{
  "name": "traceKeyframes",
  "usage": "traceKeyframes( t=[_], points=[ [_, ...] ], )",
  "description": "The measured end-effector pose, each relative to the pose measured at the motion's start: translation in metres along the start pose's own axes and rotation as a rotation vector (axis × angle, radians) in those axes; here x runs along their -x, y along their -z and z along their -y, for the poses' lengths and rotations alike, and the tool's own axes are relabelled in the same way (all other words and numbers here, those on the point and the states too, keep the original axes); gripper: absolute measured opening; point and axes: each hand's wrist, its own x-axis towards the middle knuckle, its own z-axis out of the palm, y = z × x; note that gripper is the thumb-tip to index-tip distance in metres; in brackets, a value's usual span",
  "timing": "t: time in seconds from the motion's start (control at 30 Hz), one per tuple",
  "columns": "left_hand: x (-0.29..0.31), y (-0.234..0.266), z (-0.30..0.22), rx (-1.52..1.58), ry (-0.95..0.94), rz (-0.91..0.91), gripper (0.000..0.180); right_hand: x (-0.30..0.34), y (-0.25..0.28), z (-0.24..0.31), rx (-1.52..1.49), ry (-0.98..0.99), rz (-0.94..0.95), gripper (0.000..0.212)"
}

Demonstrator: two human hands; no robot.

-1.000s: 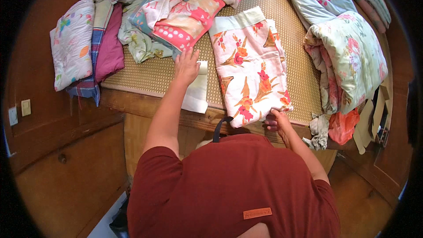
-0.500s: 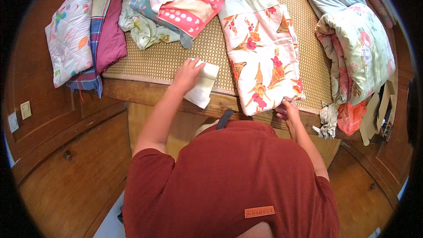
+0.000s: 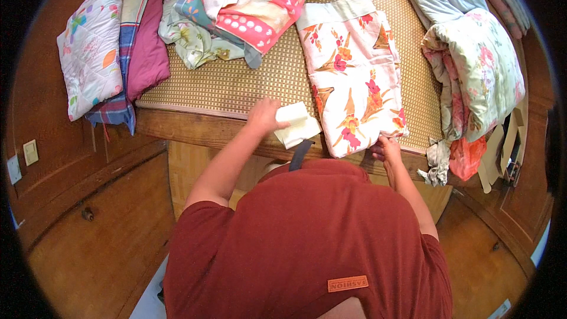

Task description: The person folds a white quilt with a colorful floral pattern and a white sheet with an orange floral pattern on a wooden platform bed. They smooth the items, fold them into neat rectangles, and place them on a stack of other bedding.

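A folded white cloth with red and orange flowers (image 3: 357,91) lies on the woven mat, its plain pale band at the far end. My right hand (image 3: 387,150) holds its near right corner, with thumb on top and fingers partly hidden under the edge. My left hand (image 3: 264,117) grips a small cream folded piece (image 3: 298,123), cloth or paper, I cannot tell which. That piece sits at the mat's near edge, close beside the flowered cloth's lower left side. A dark strap (image 3: 301,155) stands up by my waist, just below the cream piece.
Folded bedding, including a white patterned quilt (image 3: 91,53) and a plum cloth (image 3: 149,47), lies at left. A rumpled pink and white cloth pile (image 3: 260,12) is behind. At right are a flowered quilt (image 3: 487,77), crumpled grey-white material (image 3: 437,162), a red plastic bag (image 3: 468,158) and cardboard (image 3: 496,159).
My left hand has moved right and slightly nearer with the cream piece, bringing it close to the flowered cloth. My right hand stays at the cloth's corner.
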Motion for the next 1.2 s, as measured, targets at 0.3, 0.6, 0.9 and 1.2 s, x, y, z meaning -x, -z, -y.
traceKeyframes(
  t=[0.3,0.6,0.9,1.2],
  points=[
    [-0.003,0.020,0.046,0.611,0.315,-0.225,0.056,-0.001,0.000,-0.003,-0.037,0.015,0.013,0.021],
    [0.005,0.054,0.105,0.313,0.643,-0.484,0.064,0.005,-0.009,0.003,-0.002,0.018,-0.041,0.017],
    [-0.006,0.008,0.111,0.104,0.498,-0.460,0.055,0.004,-0.010,0.002,0.014,0.012,-0.038,0.018],
    [-0.005,0.023,0.065,0.127,0.355,-0.268,0.062,0.002,-0.008,0.000,0.032,0.091,-0.087,0.017]
  ],
)
